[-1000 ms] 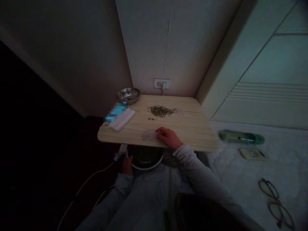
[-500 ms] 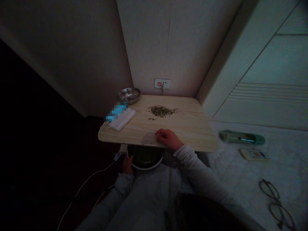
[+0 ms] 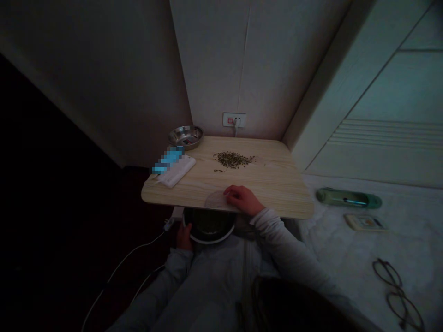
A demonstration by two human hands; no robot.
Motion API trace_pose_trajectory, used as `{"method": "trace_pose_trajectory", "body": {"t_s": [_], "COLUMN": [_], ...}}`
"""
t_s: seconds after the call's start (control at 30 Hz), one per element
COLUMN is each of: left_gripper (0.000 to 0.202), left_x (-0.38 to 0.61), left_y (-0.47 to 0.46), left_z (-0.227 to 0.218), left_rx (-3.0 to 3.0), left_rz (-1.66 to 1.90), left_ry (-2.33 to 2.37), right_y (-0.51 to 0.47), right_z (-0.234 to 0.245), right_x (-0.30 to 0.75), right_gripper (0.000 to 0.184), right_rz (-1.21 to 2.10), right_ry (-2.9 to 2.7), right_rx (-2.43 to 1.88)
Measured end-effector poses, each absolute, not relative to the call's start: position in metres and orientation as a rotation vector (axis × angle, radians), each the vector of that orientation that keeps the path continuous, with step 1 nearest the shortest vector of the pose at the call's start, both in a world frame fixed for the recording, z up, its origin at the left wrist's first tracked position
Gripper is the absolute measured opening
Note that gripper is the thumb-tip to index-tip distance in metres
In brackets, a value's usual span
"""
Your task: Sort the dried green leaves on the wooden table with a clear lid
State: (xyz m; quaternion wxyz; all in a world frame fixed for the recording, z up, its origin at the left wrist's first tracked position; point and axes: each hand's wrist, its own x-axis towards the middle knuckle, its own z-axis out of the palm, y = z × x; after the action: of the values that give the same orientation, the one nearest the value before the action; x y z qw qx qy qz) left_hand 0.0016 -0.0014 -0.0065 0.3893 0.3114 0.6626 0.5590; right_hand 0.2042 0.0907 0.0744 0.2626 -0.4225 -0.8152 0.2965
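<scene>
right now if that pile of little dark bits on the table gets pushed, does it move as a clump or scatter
Probably scatters: the pile is loose small grains, with a few strays apart from it. They look light, so a sweep should shift them. The table looks smooth and has no lip, so some may slide or roll off.

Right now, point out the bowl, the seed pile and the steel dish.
bowl (image 3: 212,240): head view, white near rim.
seed pile (image 3: 232,160): head view, middle of the heap.
steel dish (image 3: 170,136): head view, left rim.
</scene>
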Motion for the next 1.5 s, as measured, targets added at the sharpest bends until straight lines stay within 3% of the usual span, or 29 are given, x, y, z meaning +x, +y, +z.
{"method": "trace_pose_trajectory", "body": {"t_s": [1.17, 1.5], "left_gripper": [0.021, 0.014], "left_x": [0.0013, -0.0007], "left_y": [-0.0014, -0.0011], "left_z": [-0.0062, -0.0067], "left_rx": [0.852, 0.844], "left_rz": [1.355, 1.338], "left_ry": [1.763, 1.737], "right_y": [0.0906, 0.091], "right_z": [0.0733, 0.0712], "right_x": [0.2048, 0.2046], "right_gripper": [0.019, 0.019], "right_rz": [0.8, 0.847], "right_ry": [-2.189, -2.14], "right_rx": [-1.131, -1.149]}}
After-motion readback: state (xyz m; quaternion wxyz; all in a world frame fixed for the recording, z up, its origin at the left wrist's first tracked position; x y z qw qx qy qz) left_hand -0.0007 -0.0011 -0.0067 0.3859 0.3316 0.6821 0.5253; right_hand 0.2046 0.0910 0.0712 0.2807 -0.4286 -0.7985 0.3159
